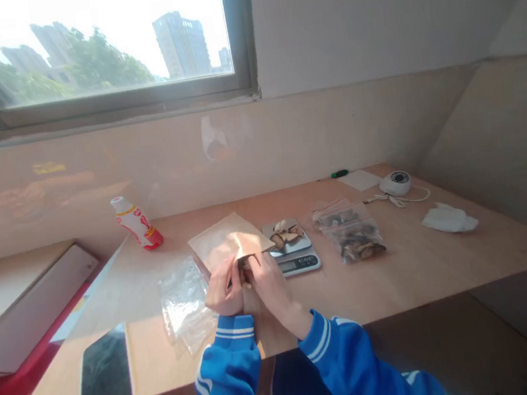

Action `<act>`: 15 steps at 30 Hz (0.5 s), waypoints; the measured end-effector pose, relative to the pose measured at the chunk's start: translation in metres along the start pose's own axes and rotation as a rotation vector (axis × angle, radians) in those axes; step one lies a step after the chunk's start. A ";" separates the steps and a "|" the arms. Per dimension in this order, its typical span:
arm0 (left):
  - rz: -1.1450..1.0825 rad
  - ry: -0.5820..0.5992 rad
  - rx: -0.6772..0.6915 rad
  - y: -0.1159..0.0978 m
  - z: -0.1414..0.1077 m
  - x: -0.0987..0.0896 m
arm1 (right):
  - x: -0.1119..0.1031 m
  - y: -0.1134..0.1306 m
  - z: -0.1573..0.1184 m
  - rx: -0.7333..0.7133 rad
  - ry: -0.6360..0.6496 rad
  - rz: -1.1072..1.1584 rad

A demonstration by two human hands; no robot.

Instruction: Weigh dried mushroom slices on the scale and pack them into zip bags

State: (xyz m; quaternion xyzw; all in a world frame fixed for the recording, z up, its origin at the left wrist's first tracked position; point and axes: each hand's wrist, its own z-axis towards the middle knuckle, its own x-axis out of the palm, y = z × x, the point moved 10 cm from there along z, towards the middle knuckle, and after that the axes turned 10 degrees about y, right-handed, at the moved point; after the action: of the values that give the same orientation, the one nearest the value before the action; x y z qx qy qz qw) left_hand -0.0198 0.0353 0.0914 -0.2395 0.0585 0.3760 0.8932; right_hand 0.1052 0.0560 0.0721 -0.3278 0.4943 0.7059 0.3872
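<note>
I see the left hand [224,287] and right hand [268,285], fingers [252,265] pressed together, pinching the corner of a light, floppy kraft paper envelope [228,239] at twelve o'clock on the counter [424,268], best held by its edge, dried mushroom slices [284,233] on a kitchen scale [300,264] at one o'clock.

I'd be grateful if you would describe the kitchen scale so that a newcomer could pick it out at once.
Below the window, a wooden desk runs across the view. Near its middle, the digital kitchen scale sits between a brown paper envelope and clear plastic bags of dried mushrooms. It alone has a metal pan bearing mushroom slices and a dark display on its front.
</note>
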 end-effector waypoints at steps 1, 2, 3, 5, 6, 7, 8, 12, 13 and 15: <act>0.005 0.007 -0.006 0.000 0.000 0.001 | 0.000 -0.001 -0.002 0.009 -0.001 -0.031; 0.009 0.012 -0.012 0.000 0.000 0.001 | 0.000 -0.003 -0.003 0.013 -0.005 -0.029; 0.013 0.013 -0.017 0.001 0.000 0.001 | 0.001 -0.004 -0.003 0.016 -0.013 -0.007; 0.016 0.006 -0.020 0.001 0.000 0.000 | 0.000 -0.007 -0.003 0.016 -0.037 0.075; 0.016 0.001 -0.019 0.001 0.000 0.000 | -0.001 -0.008 -0.003 0.009 -0.053 0.133; 0.016 -0.002 -0.020 0.001 0.000 -0.001 | -0.004 -0.008 -0.004 -0.002 -0.071 0.201; 0.014 -0.002 -0.023 0.002 0.000 -0.001 | -0.008 -0.010 -0.006 -0.018 -0.092 0.277; -0.011 -0.017 -0.011 0.001 0.001 -0.002 | -0.035 -0.020 -0.023 -0.113 -0.140 0.508; -0.016 -0.025 -0.001 0.000 0.001 -0.003 | -0.042 -0.027 -0.028 -0.118 -0.149 0.526; -0.027 -0.036 -0.002 0.000 0.001 -0.004 | -0.057 -0.050 -0.038 -0.084 -0.182 0.524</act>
State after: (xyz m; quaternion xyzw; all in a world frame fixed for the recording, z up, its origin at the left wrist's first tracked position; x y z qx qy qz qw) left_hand -0.0231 0.0335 0.0934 -0.2343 0.0391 0.3682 0.8989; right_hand 0.1790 0.0181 0.0872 -0.1396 0.4959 0.8283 0.2204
